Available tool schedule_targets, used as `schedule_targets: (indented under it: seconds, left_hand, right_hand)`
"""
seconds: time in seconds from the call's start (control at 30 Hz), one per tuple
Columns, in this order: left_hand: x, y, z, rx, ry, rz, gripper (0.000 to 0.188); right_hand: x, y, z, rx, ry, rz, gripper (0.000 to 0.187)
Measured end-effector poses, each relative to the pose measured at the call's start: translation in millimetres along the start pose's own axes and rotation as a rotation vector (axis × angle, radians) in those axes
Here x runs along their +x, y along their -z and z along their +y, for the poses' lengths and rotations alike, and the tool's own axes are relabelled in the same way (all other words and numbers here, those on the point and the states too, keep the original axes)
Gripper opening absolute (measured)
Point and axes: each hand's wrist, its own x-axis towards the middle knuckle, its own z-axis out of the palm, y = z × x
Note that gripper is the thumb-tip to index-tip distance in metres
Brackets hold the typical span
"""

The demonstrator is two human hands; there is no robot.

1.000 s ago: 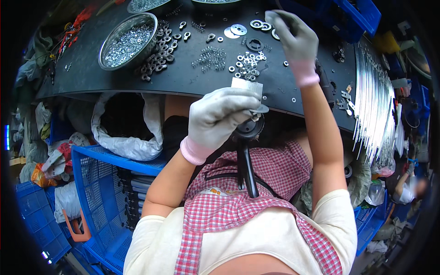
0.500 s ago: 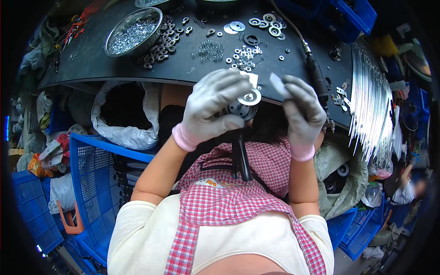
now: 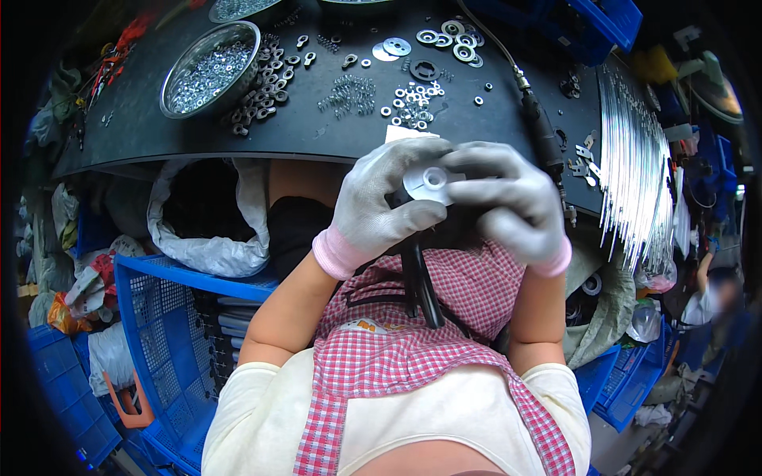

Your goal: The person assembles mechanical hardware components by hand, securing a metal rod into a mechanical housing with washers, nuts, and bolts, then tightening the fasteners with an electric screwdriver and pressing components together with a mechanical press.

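My left hand [image 3: 385, 190], in a grey-white glove with a pink cuff, is curled around a round part with two black handles [image 3: 421, 278] hanging down from it. A white disc [image 3: 427, 185] with a raised ring around its centre hole faces up between thumb and fingers. From the right, my right hand [image 3: 516, 198], gloved alike, reaches over with its fingertips at the disc's right edge. Its fingers are blurred by motion, so their grip is unclear. Most of the round part under the disc is hidden by the gloves.
On the dark table [image 3: 317, 147] lie a metal bowl of small parts [image 3: 210, 79], loose springs [image 3: 347, 95], small rings [image 3: 413, 103] and metal discs [image 3: 452, 36]. A black air tool [image 3: 540, 127] hangs by the right edge, near long metal rods [image 3: 631, 166]. A blue crate [image 3: 163, 341] stands left.
My right hand has moved left to the part in my left hand. A white disc now shows there, where a shiny metal disc showed before. The view has shifted slightly.
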Motion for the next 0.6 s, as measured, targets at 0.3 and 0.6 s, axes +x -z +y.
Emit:
schedule_targets:
  seconds: [0.3, 0.6]
  left_hand:
    - [4, -13, -14, 0.147, -0.137, 0.067, 0.048]
    - [7, -13, -5, 0.258, -0.178, 0.026, 0.048]
  right_hand:
    - [37, -18, 150, -0.788, -0.712, 0.132, 0.033]
    - [47, -9, 155, -0.763, -0.688, -0.011, 0.03]
